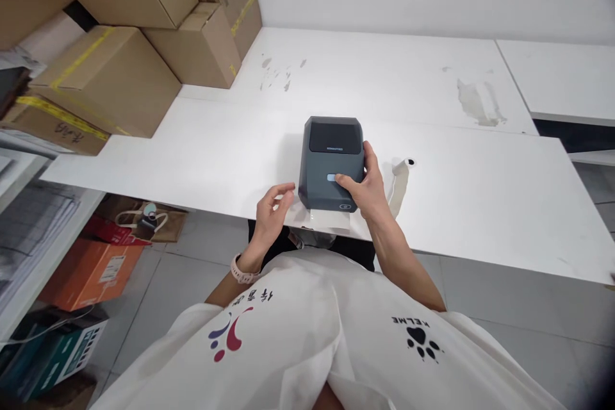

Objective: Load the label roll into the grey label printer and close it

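A dark grey label printer [317, 173] stands on the white table near its front edge. Wrapped around its right side is my right hand [369, 186], with the thumb on the pale button [331, 177] on top. My left hand [273, 211] is just off the printer's front left corner, fingers bent and apart, holding nothing. A strip of white paper [331, 221] sticks out from under the printer's front toward the table edge. To the right of my right hand lies a small roll of pale backing paper [400, 174], partly unwound.
Cardboard boxes [120, 77] are stacked on the table's left end, against a white wall. Peeled patches [480, 102] mark the white tabletop [216, 147]. A shelf [52, 230] stands at the lower left, beside an orange box [96, 272] on the floor.
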Demonstrator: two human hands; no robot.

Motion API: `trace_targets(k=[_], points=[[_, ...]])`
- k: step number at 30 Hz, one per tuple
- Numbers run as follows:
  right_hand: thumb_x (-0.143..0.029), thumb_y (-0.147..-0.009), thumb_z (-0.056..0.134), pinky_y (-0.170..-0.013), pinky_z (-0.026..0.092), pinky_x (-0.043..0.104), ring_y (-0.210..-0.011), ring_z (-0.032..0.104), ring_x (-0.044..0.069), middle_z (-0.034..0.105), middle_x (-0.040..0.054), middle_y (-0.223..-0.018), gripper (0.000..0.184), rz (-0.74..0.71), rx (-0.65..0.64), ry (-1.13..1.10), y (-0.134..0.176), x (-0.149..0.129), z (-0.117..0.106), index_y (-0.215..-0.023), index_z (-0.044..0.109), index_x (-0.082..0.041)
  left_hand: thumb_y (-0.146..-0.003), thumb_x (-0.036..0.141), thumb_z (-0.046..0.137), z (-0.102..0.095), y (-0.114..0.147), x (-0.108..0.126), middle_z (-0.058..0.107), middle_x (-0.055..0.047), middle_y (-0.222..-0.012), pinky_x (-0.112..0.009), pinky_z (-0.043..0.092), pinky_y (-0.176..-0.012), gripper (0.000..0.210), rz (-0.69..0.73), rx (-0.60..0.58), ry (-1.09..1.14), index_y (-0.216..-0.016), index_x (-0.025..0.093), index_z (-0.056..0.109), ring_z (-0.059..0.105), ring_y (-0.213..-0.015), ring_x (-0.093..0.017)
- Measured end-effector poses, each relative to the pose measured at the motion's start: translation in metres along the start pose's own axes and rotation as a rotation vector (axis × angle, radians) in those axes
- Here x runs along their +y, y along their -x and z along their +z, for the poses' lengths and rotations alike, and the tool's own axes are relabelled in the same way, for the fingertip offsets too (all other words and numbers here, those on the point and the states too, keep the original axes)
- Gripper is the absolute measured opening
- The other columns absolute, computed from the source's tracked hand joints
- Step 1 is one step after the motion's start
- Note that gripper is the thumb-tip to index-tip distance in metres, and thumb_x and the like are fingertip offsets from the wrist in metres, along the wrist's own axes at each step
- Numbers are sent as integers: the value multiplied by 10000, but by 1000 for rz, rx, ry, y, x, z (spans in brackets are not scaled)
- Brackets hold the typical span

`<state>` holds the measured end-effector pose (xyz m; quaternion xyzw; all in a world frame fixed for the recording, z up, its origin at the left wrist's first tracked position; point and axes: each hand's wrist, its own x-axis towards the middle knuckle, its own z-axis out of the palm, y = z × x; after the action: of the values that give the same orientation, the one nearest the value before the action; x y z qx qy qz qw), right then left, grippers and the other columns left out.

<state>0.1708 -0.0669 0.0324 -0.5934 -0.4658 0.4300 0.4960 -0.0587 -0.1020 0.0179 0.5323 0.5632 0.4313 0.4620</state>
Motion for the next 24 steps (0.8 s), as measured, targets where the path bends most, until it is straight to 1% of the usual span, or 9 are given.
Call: trace_targets(k=[3,5,7,9,12,15,19,22,24], points=[[-515,-783,805,-1291,360,525,-1589,353,311,306,30,-1755,1088,-34,-16,-40,6,10,-5,-1689,216,-380,-995,606,559,13,-2,2,501,-72,-1664,-420,426,-1236,620,36,-84,28,-1525,286,549,484,-1527,-266],[-613,-842,755,-1335,288,503,-1639,271,280,266,-20,-1776,981,-28,-37,-70,13,21,-12,-1671,270,-413,-1016,624,505,21,-1,3,343,-42,-1761,-412,305,-1328,685,27,-138,37,-1614,299,429,313,-1636,-250],[-710,-903,644,-1368,201,494,-1669,194,251,252,-69,-1782,847,-18,-42,-98,19,32,-18,-1644,340,-434,-1032,634,450,26,0,4,271,-14,-1788,-407,220,-1365,694,17,-151,45,-1640,306,384,204,-1674,-240],[-757,-946,536,-1378,162,493,-1669,201,238,296,-71,-1769,773,-32,-17,-138,22,40,-22,-1624,399,-412,-1043,635,401,28,-1,4,251,2,-1793,-409,175,-1379,682,14,-143,55,-1639,304,391,154,-1683,-238],[-746,-984,462,-1373,202,483,-1645,280,228,363,-42,-1744,734,-58,12,-212,22,45,-21,-1607,451,-358,-1054,625,355,28,-3,3,227,7,-1797,-406,154,-1383,673,17,-132,83,-1635,289,408,132,-1685,-228],[-752,-1001,399,-1364,232,487,-1640,295,228,374,-43,-1739,725,-59,2,-237,22,42,-17,-1608,452,-361,-1057,623,347,26,-3,1,210,24,-1801,-409,146,-1386,660,33,-130,73,-1633,308,410,130,-1685,-230],[-791,-981,370,-1363,234,504,-1648,274,237,360,-45,-1745,770,-55,-1,-257,26,34,-15,-1622,426,-367,-1054,641,320,25,-2,4,236,24,-1794,-428,241,-1367,666,62,-121,67,-1621,311,434,166,-1679,-258],[-799,-965,390,-1366,226,523,-1647,276,259,373,-37,-1739,800,-106,-4,-279,21,23,-17,-1631,413,-355,-1049,663,306,24,-11,14,281,15,-1780,-434,265,-1359,684,152,-110,93,-1611,302,457,189,-1675,-273],[-813,-965,361,-1375,193,527,-1656,247,263,369,-56,-1737,801,-195,-8,-228,7,13,-20,-1640,387,-383,-1046,673,313,23,-27,26,323,11,-1766,-439,234,-1368,692,255,-108,131,-1611,299,456,219,-1668,-276]])
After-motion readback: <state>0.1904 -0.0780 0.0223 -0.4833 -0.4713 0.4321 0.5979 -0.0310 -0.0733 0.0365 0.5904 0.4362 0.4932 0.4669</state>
